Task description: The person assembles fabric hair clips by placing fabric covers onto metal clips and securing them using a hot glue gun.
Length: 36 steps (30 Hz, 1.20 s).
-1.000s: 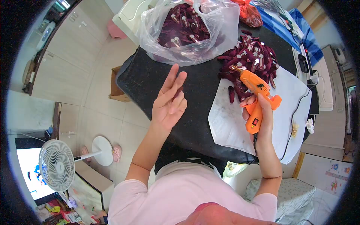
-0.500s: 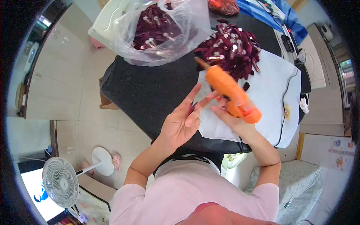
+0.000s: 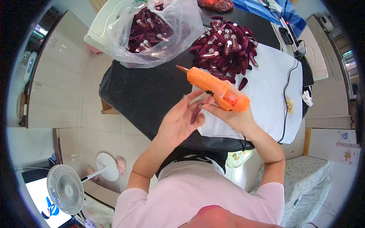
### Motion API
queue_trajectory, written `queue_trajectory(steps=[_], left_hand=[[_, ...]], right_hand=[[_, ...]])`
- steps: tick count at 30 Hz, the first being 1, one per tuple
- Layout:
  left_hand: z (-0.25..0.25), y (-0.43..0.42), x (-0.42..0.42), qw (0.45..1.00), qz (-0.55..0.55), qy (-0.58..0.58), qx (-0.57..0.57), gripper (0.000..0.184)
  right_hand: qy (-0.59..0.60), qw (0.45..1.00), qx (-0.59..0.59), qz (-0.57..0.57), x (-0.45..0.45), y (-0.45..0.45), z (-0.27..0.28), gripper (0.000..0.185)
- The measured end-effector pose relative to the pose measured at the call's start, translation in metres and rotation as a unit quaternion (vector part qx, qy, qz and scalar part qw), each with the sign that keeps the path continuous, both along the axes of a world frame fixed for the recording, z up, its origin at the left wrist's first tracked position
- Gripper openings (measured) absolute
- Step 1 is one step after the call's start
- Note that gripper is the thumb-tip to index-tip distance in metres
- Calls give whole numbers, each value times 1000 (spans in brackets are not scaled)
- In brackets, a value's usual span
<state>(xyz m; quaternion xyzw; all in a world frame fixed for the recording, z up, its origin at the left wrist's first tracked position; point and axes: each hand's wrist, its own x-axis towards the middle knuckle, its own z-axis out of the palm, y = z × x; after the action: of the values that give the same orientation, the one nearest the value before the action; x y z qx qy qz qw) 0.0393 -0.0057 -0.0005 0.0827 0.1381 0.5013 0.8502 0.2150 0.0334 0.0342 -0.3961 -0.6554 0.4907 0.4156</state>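
An orange hot glue gun (image 3: 211, 83) is gripped in my right hand (image 3: 238, 118), its metal nozzle aimed up and to the left. My left hand (image 3: 173, 123) pinches a dark burgundy snap hair clip (image 3: 195, 114) at its upper end, just below the gun. My right thumb and fingertips reach close to that clip; whether they touch it is hard to tell. Beyond the gun lies a heap of burgundy hair clips (image 3: 228, 49), some showing metal backs. One single clip (image 3: 243, 84) lies on the white sheet (image 3: 272, 95).
A clear plastic bag (image 3: 152, 59) of similar clips stands at the back left of the black table (image 3: 133, 87). A black cord (image 3: 286, 95) runs over the sheet at right, near a crumpled tissue (image 3: 307, 98). A white fan (image 3: 65, 189) stands on the floor at lower left.
My right hand has brought the glue gun left, with its nozzle turned further left. The hair clip now shows more fully, and my two hands are closer together.
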Motion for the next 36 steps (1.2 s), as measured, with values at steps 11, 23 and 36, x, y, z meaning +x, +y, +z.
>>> queue_trajectory(steps=[11, 23, 36], left_hand=[[10, 5, -4, 919, 72, 369, 122, 27], [-5, 7, 0, 909, 123, 378, 124, 20], [-11, 6, -3, 913, 140, 359, 134, 15]], right_hand=[[0, 999, 15, -44, 0, 3, -9, 26], [18, 998, -46, -39, 2, 3, 0, 21], [25, 998, -49, -23, -2, 4, -6, 25]])
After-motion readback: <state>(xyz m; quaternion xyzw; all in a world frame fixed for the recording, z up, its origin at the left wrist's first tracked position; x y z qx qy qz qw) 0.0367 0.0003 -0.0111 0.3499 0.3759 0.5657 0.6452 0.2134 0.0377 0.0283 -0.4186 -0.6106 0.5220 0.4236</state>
